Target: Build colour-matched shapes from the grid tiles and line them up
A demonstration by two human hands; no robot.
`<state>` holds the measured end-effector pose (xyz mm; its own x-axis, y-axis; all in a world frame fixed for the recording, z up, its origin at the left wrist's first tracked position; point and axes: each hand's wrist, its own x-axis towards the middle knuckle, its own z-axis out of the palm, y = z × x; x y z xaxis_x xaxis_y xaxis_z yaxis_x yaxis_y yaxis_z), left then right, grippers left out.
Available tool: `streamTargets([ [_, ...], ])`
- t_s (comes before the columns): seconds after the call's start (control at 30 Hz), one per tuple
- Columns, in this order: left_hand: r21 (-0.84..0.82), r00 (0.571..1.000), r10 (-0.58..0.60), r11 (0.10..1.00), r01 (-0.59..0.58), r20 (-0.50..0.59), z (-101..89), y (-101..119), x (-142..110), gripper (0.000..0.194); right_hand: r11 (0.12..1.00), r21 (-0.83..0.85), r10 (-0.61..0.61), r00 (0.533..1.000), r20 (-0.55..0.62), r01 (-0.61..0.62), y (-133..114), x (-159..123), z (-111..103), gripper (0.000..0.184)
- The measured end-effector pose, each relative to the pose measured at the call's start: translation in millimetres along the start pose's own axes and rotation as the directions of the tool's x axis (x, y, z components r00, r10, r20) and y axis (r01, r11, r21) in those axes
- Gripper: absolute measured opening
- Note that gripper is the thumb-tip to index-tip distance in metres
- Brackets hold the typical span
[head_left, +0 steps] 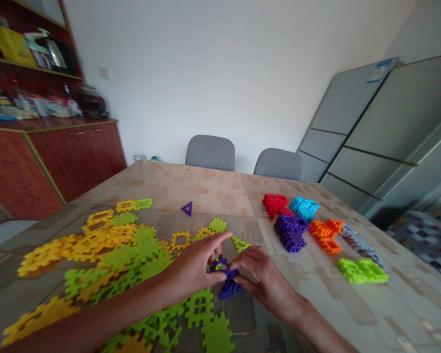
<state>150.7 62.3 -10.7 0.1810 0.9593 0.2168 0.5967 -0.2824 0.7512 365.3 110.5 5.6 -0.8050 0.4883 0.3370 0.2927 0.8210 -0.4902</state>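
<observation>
Near the middle of the table's front part, my left hand (202,264) and my right hand (259,272) meet around purple interlocking building pieces (231,288). My left thumb and fingers pinch the pieces from the left; the fingers of my right hand close on them from the right. How many pieces are between my hands I cannot tell. Just beyond my fingers lies a green triangular piece (240,243). Loose green pieces (200,308) with toothed edges spread below and left of my left hand. Farther back, a lone purple triangle (187,209) rests on the table.
Yellow pieces (105,240) are heaped on the left. On the right stand stacks of red (275,203), light blue (304,208), purple (291,233), orange (326,235), grey (362,245) and green (363,270) pieces. Two grey chairs (210,152) stand behind the table (231,189).
</observation>
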Motion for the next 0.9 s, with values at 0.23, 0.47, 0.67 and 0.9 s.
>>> streamTargets([
  [0.23,-0.02,1.0,0.025,0.999,-0.025,0.007,-16.2,-0.2,4.8,0.069,0.999,0.047,-0.014,0.999,-0.031,0.016,8.3,1.2,-15.5,0.008],
  [0.47,-0.018,0.999,0.044,0.999,-0.044,-0.015,-35.1,-3.6,10.9,0.048,1.0,0.003,0.006,0.999,0.036,-0.007,7.5,-0.9,-32.0,0.008],
  [0.67,-0.034,0.999,0.035,0.999,-0.035,-0.011,-34.5,-10.0,13.1,0.041,0.995,-0.089,0.055,0.966,0.252,-0.034,13.0,-5.1,-34.1,0.014],
  [0.9,0.005,1.0,0.007,1.0,-0.007,-0.03,-72.8,-20.7,26.0,0.044,0.99,-0.08,0.134,0.957,0.259,-0.116,13.3,-3.2,-31.4,0.021],
])
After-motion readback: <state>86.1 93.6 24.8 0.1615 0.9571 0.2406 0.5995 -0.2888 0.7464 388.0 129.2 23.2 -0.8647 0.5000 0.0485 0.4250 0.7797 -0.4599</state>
